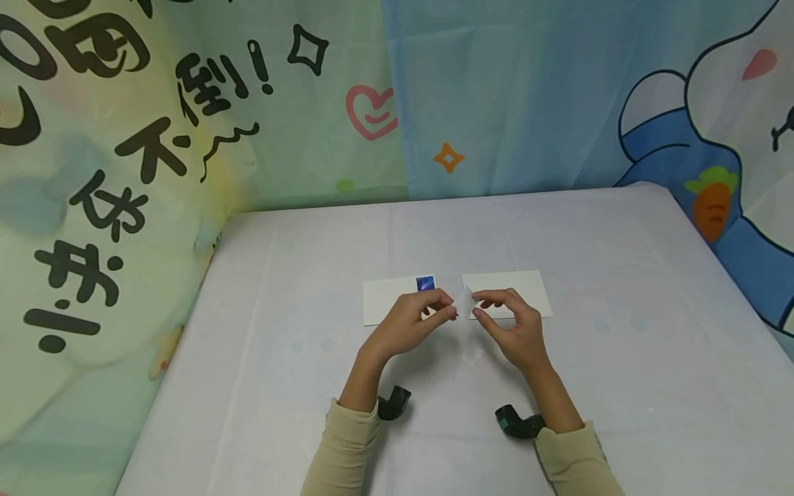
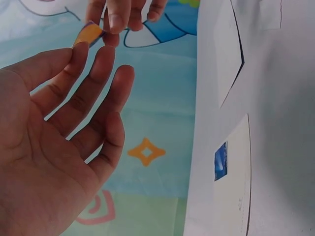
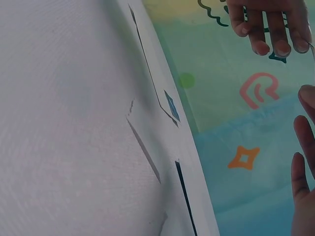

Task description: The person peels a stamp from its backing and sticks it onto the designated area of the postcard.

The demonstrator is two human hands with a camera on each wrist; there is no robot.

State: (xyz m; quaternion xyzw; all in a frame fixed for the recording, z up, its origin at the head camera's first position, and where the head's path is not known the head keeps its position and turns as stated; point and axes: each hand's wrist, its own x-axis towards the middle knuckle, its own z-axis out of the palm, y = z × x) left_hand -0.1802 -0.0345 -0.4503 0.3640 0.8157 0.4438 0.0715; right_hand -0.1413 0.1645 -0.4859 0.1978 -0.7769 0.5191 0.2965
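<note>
My left hand (image 1: 412, 320) pinches a small orange sticker-like piece with a purple edge (image 2: 88, 34) between thumb and index finger. Its other fingers are spread in a loose curve. Facing it closely is my right hand (image 1: 515, 331), thumb and index finger a little apart. A pale sliver shows near those fingertips in the head view; whether they pinch it is unclear. Behind the left hand lies a white card (image 1: 391, 296) with a blue stamp-like picture (image 1: 425, 283) at its upper right corner. A second white card (image 1: 505, 282) lies behind the right hand.
A small translucent white scrap (image 1: 473, 353) lies on the white tablecloth (image 1: 279, 413) below the hands. Dark wrist-worn devices (image 1: 394, 404) sit by both cuffs. A printed fabric backdrop (image 1: 496, 89) stands along the far and left edges.
</note>
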